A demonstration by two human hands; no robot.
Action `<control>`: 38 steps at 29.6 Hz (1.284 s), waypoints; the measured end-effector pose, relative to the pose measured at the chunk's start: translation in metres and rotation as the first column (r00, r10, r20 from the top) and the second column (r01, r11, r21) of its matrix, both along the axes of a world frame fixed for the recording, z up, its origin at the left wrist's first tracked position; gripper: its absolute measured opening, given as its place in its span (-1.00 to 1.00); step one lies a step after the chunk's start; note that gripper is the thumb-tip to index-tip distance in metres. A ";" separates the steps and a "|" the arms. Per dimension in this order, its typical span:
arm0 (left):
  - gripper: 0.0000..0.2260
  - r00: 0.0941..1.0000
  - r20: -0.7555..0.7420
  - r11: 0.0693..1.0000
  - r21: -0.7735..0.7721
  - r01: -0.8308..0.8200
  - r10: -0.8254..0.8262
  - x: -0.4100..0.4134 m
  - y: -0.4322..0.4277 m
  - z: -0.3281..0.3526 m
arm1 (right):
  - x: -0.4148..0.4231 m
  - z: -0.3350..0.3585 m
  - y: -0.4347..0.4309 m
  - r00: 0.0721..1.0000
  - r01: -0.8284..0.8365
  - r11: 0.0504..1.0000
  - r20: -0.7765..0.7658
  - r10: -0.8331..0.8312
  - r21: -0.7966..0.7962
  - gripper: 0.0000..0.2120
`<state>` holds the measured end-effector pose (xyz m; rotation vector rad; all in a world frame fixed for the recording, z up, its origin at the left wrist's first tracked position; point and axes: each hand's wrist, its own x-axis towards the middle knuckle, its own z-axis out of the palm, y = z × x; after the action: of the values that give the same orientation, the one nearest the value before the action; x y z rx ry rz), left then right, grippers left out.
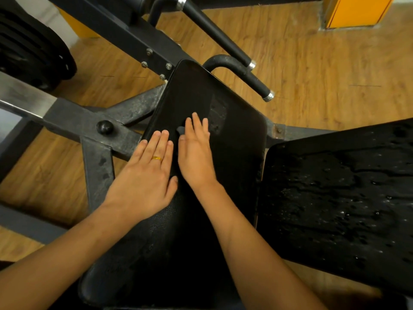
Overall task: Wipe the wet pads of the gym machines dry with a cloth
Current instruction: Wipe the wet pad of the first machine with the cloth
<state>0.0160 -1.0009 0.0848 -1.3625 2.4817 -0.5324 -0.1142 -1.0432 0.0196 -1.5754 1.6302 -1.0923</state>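
Hands lie flat, side by side, on a long black pad (234, 135) that runs from the person's body away past the fingertips. The left hand (147, 173) rests on the pad's left edge, fingers straight and close together, a gold ring (157, 158) on one of them. The right hand (194, 151) lies just beside it, nearer the pad's middle, with its fingers also straight and pressed to the surface. Neither hand is curled round anything.

A small dark-grey scrap (180, 130) shows between the right thumb and index finger. Whether it is the cloth, and whether the hand holds it, cannot be told. Just ahead of the right fingertips the pad bears a duller, streaked patch.

To the right of the right forearm sits a second black pad (335, 198), well covered in water drops and smears. Beyond the fingertips two black handles with silver ends, a near handle (252, 79) and a far handle (214, 30), stick out over the wooden floor (324, 74). Left of the left hand runs the machine's dark steel frame (93, 157) with a round black knob (104, 127), and farther left hangs a stack of black weight plates (33, 52).
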 end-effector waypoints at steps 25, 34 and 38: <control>-0.33 1.000 0.018 1.000 0.001 -0.007 0.007 0.000 -0.001 -0.001 | -0.088 -0.046 -0.074 0.967 0.253 0.948 -0.036 -0.250 0.193 -0.56; -0.33 1.000 0.008 1.000 -0.003 -0.003 0.003 0.000 -0.001 -0.002 | -0.087 -0.053 -0.063 0.965 0.258 0.953 -0.002 -0.261 0.161 -0.53; -0.34 1.000 -0.008 1.000 -0.006 0.003 -0.003 -0.001 -0.002 -0.004 | -0.067 -0.063 0.007 0.984 0.180 0.979 -0.004 -0.180 0.097 -0.53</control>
<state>0.0154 -1.0027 0.0810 -1.3654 2.4911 -0.5365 -0.1808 -1.0363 -0.0434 -1.3831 1.8228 -1.0891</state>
